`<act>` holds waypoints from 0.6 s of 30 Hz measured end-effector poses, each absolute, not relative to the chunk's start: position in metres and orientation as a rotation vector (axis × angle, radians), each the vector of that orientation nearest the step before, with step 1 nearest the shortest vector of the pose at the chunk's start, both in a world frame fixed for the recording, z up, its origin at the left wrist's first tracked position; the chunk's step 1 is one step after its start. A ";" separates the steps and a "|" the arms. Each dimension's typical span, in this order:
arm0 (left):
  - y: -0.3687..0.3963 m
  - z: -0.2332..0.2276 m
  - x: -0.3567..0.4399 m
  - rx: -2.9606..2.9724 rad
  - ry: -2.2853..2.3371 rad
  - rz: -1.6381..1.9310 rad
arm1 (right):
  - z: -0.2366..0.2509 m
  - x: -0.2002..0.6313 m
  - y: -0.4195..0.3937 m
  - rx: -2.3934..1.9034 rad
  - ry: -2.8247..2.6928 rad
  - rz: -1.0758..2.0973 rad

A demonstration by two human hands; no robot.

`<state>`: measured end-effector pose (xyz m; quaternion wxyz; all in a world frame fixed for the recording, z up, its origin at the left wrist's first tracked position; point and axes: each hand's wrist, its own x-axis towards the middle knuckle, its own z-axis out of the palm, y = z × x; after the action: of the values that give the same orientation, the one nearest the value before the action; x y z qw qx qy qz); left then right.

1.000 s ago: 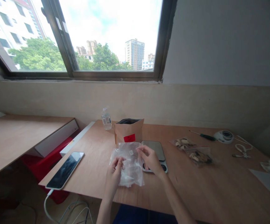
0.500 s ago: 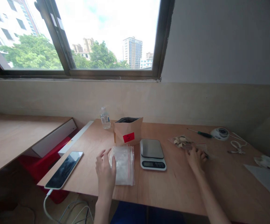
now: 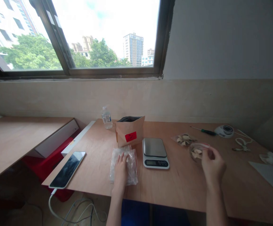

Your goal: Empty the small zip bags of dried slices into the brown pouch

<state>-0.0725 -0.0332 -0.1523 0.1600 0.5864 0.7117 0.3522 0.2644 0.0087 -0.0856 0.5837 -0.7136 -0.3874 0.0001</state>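
Observation:
My left hand [image 3: 121,167] lies flat on a stack of empty clear plastic bags [image 3: 132,162] near the table's front edge. My right hand [image 3: 212,165] grips a small clear bag of pale dried pieces [image 3: 197,152] and holds it just above the table. A second filled bag [image 3: 183,139] lies further back. Between my hands stands a small digital scale [image 3: 155,149] with a bare steel platform. An open brown paper pouch with a red label [image 3: 129,134] stands behind the empty bags.
A phone [image 3: 68,169] on a white cable lies at the table's left edge. A small water bottle [image 3: 106,118] stands at the back. A green-handled screwdriver [image 3: 203,131], a tape dispenser [image 3: 224,130], scissors [image 3: 242,144] and paper [image 3: 271,173] lie at the right.
My left hand set the empty bags down and now presses on them. My right hand left them, reached right and lifted the filled bag off the table.

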 end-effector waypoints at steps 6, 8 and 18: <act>-0.035 -0.132 -0.080 1.551 1.969 1.307 | -0.073 0.221 -0.023 -1.209 -0.544 0.386; -0.034 -0.121 -0.085 1.622 2.035 1.313 | -0.069 0.214 -0.026 -1.137 -0.514 0.457; -0.011 -0.161 -0.072 1.853 2.384 0.814 | -0.055 0.191 -0.037 -1.005 -0.578 0.612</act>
<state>-0.0722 -0.0108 -0.1613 0.0074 0.5926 0.7623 0.2602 0.1913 -0.0370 -0.0551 0.7929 -0.4671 -0.2688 0.2845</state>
